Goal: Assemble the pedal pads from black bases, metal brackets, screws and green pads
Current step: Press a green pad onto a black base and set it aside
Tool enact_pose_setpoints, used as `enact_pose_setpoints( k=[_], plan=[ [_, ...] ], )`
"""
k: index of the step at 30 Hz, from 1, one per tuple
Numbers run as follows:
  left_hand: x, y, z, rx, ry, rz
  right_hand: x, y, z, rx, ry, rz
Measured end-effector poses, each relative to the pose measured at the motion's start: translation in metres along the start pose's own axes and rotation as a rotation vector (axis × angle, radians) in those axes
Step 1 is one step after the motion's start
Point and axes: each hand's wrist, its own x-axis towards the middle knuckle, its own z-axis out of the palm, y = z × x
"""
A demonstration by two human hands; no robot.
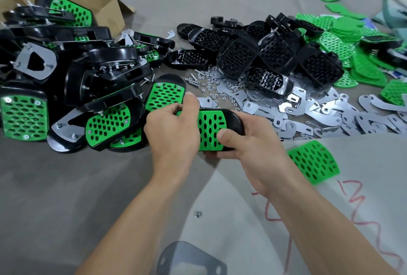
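- The pedal pad point(212, 129), a black base with a green pad seated in it, is held just above the table point(66, 186), in front of the parts heaps.
- The left hand point(174, 129) is curled over its left end; the right hand point(248, 151) grasps its right end, thumb lying on the green face and fingers underneath.
- To the left, touching and overlapping one another, is a heap of finished pedals point(66, 89), which spills out of a cardboard box point(105, 8).
- Behind the hands lie loose screws and nuts point(204, 80), then a pile of black bases point(253, 54); metal brackets point(308, 116) spread to the right, with green pads point(343, 39) heaped beyond them.
- A single green pad point(313, 161) lies just right of the right wrist; a lone nut point(198, 214) sits between the forearms.
- The left hand hides the pedal's left end, so whether screws sit there cannot be told.
- A grey metal plate point(189, 259) is cut off by the bottom edge.
- The top right corner is blurred and cannot be made out.
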Motion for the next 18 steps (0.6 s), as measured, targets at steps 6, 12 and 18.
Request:
enact_pose_setpoints(
  k=[6,12,18],
  plan=[
    [-0.002,0.0,0.001,-0.032,-0.055,0.011,0.0,-0.003,-0.002,0.055,-0.018,0.014],
    [-0.003,0.001,0.0,-0.187,-0.308,-0.086,0.001,-0.008,-0.014,0.093,-0.044,0.005],
    [-0.003,0.001,0.001,-0.201,-0.274,-0.093,0.003,-0.007,-0.014,0.058,-0.021,0.005]
  ],
)
